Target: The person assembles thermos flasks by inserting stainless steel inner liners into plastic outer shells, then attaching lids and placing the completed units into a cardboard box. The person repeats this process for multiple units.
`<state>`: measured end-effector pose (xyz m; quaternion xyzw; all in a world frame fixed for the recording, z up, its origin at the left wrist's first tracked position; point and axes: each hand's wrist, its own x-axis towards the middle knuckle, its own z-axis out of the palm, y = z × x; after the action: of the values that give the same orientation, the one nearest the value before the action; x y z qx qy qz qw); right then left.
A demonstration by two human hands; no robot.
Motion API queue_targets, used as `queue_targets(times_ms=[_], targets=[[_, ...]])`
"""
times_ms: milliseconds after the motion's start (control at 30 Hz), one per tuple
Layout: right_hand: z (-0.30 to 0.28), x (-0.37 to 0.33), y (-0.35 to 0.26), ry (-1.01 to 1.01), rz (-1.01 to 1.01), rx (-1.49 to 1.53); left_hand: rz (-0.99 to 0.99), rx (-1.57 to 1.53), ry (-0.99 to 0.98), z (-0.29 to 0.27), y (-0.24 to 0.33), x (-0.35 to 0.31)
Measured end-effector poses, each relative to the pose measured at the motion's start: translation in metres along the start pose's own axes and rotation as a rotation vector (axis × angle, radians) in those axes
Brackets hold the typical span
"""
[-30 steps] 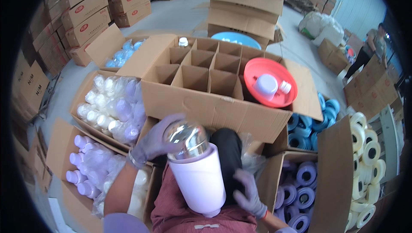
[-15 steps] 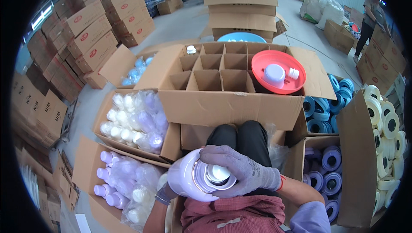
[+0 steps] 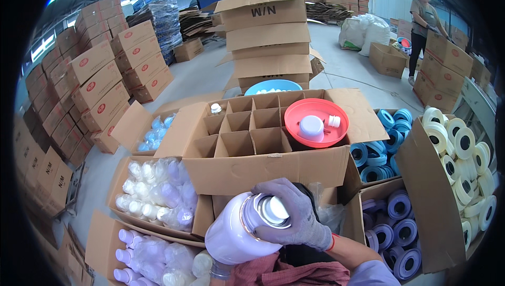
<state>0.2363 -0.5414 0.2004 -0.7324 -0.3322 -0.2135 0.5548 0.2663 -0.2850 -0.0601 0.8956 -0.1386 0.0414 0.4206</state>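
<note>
A lilac thermos flask (image 3: 234, 231) is tilted in front of me, its top pointing up and right. A white stopper (image 3: 274, 209) shows in its mouth, with a shiny ring around the shoulder. Gloved in grey, my right hand (image 3: 300, 215) is wrapped around the neck end, thumb and fingers on either side. Of my left hand (image 3: 221, 270) only the glove cuff shows below the flask; its fingers are hidden behind the flask, which it supports from underneath. Beyond the flask stands a divided carton (image 3: 263, 173), with a red bowl (image 3: 336, 108) holding a lilac cup and a small white stopper.
Left of me, cartons hold bagged white and lilac cups (image 3: 158, 188) and more lilac cups (image 3: 126, 257). Rightward are boxes of lilac rings (image 3: 405, 231), blue rings (image 3: 376, 152) and cream rings (image 3: 465, 149). A blue basin (image 3: 252, 87) sits behind. A person (image 3: 421, 20) stands far right among cartons.
The view has tilted up, showing more of the warehouse. The flask has turned to lean more toward the upper right, and my right hand has shifted around its neck. My left hand is now mostly hidden.
</note>
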Motion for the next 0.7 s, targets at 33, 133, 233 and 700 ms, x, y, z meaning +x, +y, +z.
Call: queue_targets(times_ms=[33,133,233,700], targets=[[-0.002,-0.002,0.002,0.003,-0.014,0.021,-0.017,-0.026,-0.005,-0.005,0.0,-0.001],[-0.005,-0.014,0.006,0.07,-0.105,0.027,-0.072,-0.123,0.007,-0.039,0.004,-0.001],[-0.01,-0.064,0.02,0.071,-0.102,-0.017,-0.119,-0.27,-0.003,-0.098,0.029,0.032],[-0.108,-0.168,0.101,0.009,0.605,-0.323,0.388,0.521,-0.916,-0.053,0.204,0.093]])
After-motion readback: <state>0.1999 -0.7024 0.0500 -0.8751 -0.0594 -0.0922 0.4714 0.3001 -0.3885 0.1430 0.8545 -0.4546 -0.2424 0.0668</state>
